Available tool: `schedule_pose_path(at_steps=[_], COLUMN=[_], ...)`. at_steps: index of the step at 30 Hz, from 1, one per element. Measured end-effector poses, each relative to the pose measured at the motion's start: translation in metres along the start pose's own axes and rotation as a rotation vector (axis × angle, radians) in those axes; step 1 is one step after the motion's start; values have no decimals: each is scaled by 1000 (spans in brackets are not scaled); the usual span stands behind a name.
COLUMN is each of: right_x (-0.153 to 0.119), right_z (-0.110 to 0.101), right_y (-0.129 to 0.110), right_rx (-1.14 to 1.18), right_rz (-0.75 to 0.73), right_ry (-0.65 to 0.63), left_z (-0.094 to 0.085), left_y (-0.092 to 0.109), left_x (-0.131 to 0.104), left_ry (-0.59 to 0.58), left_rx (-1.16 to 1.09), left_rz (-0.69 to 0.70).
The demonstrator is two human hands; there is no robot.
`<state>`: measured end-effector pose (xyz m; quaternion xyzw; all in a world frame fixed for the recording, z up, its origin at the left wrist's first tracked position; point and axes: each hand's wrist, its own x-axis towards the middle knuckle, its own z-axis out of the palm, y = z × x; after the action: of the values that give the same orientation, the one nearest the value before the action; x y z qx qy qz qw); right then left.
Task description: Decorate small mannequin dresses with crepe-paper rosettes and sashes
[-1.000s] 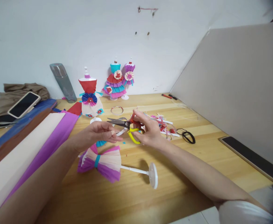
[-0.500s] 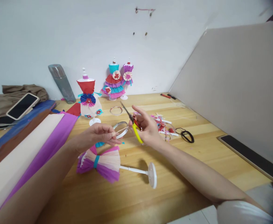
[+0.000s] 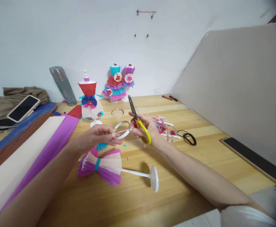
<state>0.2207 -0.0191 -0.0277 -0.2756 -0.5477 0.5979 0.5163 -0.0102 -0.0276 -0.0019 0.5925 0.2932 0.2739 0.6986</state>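
Note:
Between my two hands stretches a thin pale strip [image 3: 121, 131], its kind too small to tell for sure. My left hand [image 3: 98, 136] pinches one end. At the other end, my right hand [image 3: 144, 127] grips the strip with its fingertips and also holds scissors [image 3: 142, 130] with yellow and red handles, blades pointing up and away. A roll of white tape [image 3: 123, 135] stands on the table behind the strip. Below my hands a small dress-form stand [image 3: 138, 172] lies on its side, wearing a purple and cream crepe-paper dress [image 3: 109, 162] with a teal band.
Three dressed mannequins, including a red-topped one [image 3: 88, 90], stand at the back. Crepe-paper sheets [image 3: 41, 148] and a phone [image 3: 24, 108] lie left, near a bottle [image 3: 63, 85]. Paper scraps [image 3: 162, 126], a black cord [image 3: 189, 138] and a dark flat device [image 3: 251, 159] lie right.
The scissors have turned in my right hand, so their blades point more upright and the yellow handle sits further right. My right fingers have closed in on the strip; my left hand barely moves.

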Motion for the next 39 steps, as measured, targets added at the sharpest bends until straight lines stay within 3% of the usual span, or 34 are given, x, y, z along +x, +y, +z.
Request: schedule_pose_path(at_steps=[10,15,21,25,34,39], right_x=[2,4,6,7,11,6], right_z=[-13,-13,-9,-10,-8,-5], right_y=[10,-3,-1,6,10,6], right_rx=[122,-33,-246,-309,-167,-92], right_rz=[15,-33,-59,-78,138,218], right_ry=[-70,23,-142,-125,-8,48], left_z=[-1,-7,-6,-9,-4,-11], left_y=[1,-2,-6,-6,-15,-18], left_x=[-1,0,3,3,8,7], left_ry=[1,1,-41,12,120,116], left_rx=[-17,3,21,24,-74,-134], left_rz=[-9,7,-13,45,235,153])
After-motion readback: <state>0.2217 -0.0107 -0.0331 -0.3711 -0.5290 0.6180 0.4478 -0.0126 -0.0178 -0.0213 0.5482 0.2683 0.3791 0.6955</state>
